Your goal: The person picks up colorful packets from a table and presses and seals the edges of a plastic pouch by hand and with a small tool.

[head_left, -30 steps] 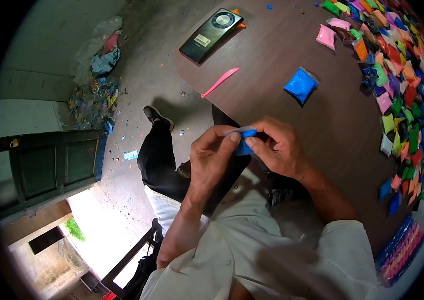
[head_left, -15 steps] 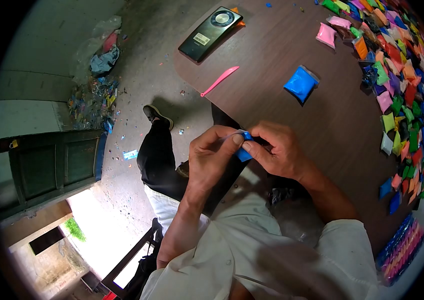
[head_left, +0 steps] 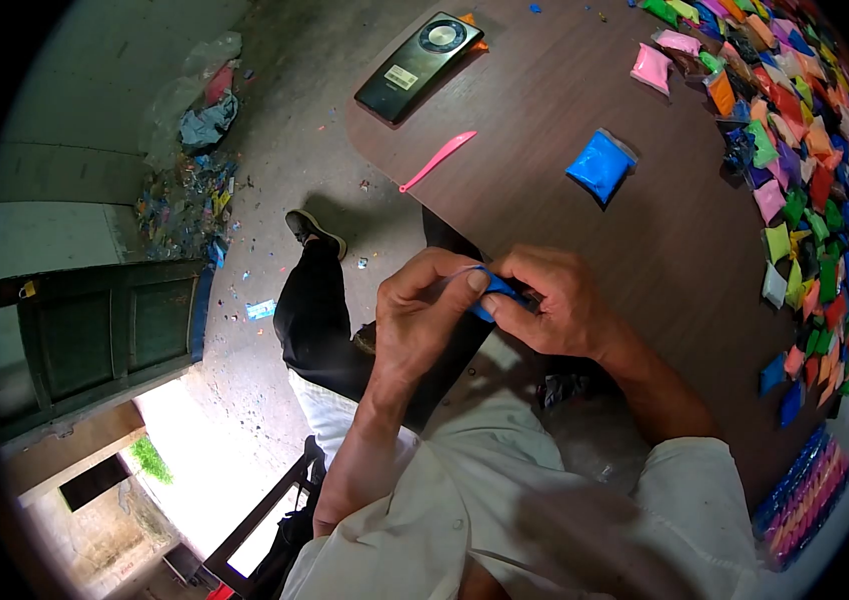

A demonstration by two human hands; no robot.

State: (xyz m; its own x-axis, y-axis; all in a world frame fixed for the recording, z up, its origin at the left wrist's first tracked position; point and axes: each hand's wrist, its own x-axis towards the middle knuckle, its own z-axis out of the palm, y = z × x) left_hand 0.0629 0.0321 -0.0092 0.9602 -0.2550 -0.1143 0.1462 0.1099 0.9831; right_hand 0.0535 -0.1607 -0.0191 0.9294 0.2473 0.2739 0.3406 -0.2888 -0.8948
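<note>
My left hand [head_left: 427, 305] and my right hand [head_left: 557, 300] meet over my lap, just off the table's near edge. Between them is a small blue packet [head_left: 483, 312], pinched by the thumb and fingers of each hand. Most of the packet is hidden behind the fingers. On the table beyond lies a larger blue clay packet [head_left: 600, 166] in clear plastic, touched by neither hand. A pink plastic knife [head_left: 439, 160] rests near the rounded table corner.
A phone [head_left: 421, 66] lies face down at the table's far left. Many coloured packets [head_left: 815, 200] are heaped along the right side. A bundle of wrapped pink tools [head_left: 805, 500] sits at lower right. Plastic scraps [head_left: 185, 205] litter the floor.
My right fingers have shifted slightly, and the blue packet has turned between my hands, with less of its lower part showing. Nothing on the table has moved.
</note>
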